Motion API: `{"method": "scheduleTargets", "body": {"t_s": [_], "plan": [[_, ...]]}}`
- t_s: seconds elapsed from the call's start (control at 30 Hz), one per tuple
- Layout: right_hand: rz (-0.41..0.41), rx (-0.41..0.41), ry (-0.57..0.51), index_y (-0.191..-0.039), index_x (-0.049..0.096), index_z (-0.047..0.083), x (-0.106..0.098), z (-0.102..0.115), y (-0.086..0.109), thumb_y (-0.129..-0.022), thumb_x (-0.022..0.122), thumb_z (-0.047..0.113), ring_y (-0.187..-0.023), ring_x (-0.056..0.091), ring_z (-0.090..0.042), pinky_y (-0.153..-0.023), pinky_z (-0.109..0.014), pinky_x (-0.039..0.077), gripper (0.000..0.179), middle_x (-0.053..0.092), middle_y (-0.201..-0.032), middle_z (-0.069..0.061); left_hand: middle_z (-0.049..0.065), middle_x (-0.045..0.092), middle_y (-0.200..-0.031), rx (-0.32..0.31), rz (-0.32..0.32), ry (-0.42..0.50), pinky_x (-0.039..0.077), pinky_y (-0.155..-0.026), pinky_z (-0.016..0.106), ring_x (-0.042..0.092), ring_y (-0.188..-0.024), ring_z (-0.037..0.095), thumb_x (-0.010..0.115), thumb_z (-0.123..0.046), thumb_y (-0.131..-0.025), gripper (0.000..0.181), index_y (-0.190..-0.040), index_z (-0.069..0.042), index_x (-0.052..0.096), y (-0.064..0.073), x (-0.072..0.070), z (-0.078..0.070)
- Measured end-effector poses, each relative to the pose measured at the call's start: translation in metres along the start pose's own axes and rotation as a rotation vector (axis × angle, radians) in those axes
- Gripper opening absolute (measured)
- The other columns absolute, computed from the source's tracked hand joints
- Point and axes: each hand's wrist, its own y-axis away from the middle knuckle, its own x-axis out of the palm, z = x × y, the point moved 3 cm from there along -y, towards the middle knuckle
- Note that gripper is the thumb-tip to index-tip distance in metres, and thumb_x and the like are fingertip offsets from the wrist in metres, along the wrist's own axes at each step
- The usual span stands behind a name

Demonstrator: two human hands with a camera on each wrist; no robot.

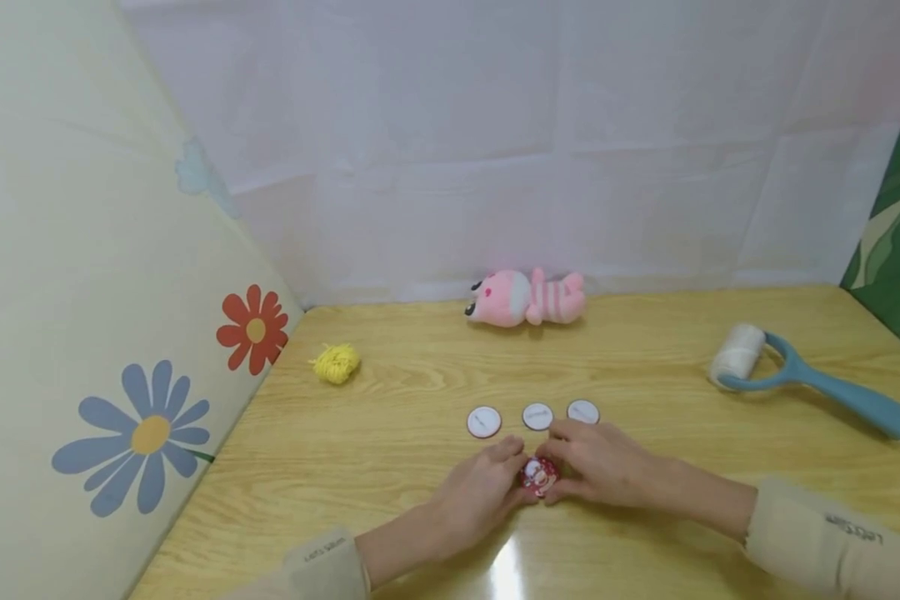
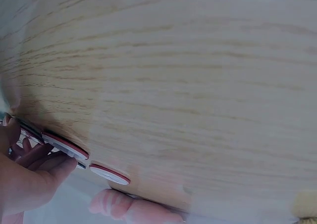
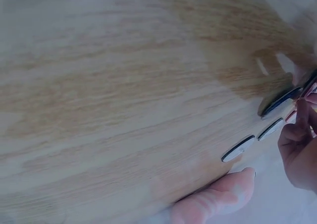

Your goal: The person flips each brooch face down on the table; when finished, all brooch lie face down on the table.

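Observation:
A round pin badge (image 1: 540,477) with a red and white picture faces up between the two hands, low over the table. My left hand (image 1: 482,493) holds its left edge, and my right hand (image 1: 607,463) pinches the right side between thumb and fingers. In the left wrist view, a red-rimmed badge (image 2: 67,145) is at the left fingertips. The right wrist view has a dark-rimmed badge (image 3: 280,102) near the right fingers; whether the hands hold two badges cannot be told. Just beyond lie a left badge (image 1: 483,422), middle badge (image 1: 537,416) and right badge (image 1: 583,411), white pin backs up.
A pink plush toy (image 1: 528,298) lies along the back by the white cloth (image 1: 435,150). Yellow yarn (image 1: 336,364) sits at the back left of the wooden table (image 1: 390,450). On the right lies a blue-handled roller (image 1: 817,382) with a white head.

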Motion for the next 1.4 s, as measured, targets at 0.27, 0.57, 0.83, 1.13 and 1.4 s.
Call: {"method": "scheduleTargets", "body": {"t_s": [0.27, 0.57, 0.83, 1.13, 1.4], "plan": [[-0.02, -0.101, 0.109, -0.109, 0.07, 0.011, 0.0029, 0.0017, 0.0043, -0.088, 0.066, 0.048, -0.075, 0.044, -0.003, -0.056, -0.013, 0.041, 0.043, 0.051, -0.091, 0.006, 0.014, 0.058, -0.132, 0.008, -0.004, 0.001, 0.049, -0.099, 0.034, 0.057, -0.12, 0.025, 0.063, -0.037, -0.093, 0.042, -0.119, -0.003, 0.065, -0.0001, -0.0004, -0.0008], [-0.106, -0.167, 0.171, -0.098, 0.07, 0.012, 0.0039, 0.0025, 0.0041, -0.101, 0.052, 0.029, -0.072, 0.045, -0.005, -0.056, -0.014, 0.044, 0.024, 0.048, -0.083, 0.007, 0.008, 0.065, -0.114, 0.074, -0.07, -0.016, 0.051, -0.094, 0.027, 0.062, -0.108, 0.019, 0.067, -0.035, -0.091, 0.036, -0.11, -0.004, 0.066, -0.0046, -0.0038, -0.004], [-0.153, -0.056, 0.054, -0.083, 0.064, 0.017, 0.0009, -0.0001, -0.0002, -0.096, 0.06, 0.019, -0.073, 0.052, -0.006, -0.059, -0.021, 0.05, 0.013, 0.054, -0.08, 0.009, 0.018, 0.063, -0.124, 0.057, -0.132, -0.018, 0.041, -0.108, 0.039, 0.057, -0.12, 0.028, 0.073, -0.033, -0.087, 0.054, -0.123, 0.005, 0.06, -0.0036, -0.0043, -0.003], [-0.073, 0.089, 0.018, -0.083, 0.063, 0.018, 0.003, -0.0044, -0.0017, -0.093, 0.064, 0.023, -0.072, 0.049, -0.005, -0.057, -0.019, 0.046, 0.011, 0.053, -0.081, 0.01, 0.011, 0.065, -0.118, 0.088, -0.106, -0.064, 0.044, -0.105, 0.036, 0.059, -0.115, 0.023, 0.072, -0.035, -0.087, 0.048, -0.117, 0.0, 0.063, -0.0055, -0.0008, -0.0067], [-0.093, 0.084, 0.025, -0.085, 0.063, 0.019, 0.0041, -0.0056, -0.0029, -0.09, 0.069, 0.025, -0.075, 0.05, -0.007, -0.057, -0.02, 0.047, 0.01, 0.054, -0.086, 0.008, 0.005, 0.063, -0.106, 0.156, -0.129, -0.122, 0.05, -0.09, 0.027, 0.059, -0.098, 0.015, 0.07, -0.039, -0.087, 0.044, -0.109, -0.002, 0.066, -0.0052, 0.0002, -0.0066]]}}
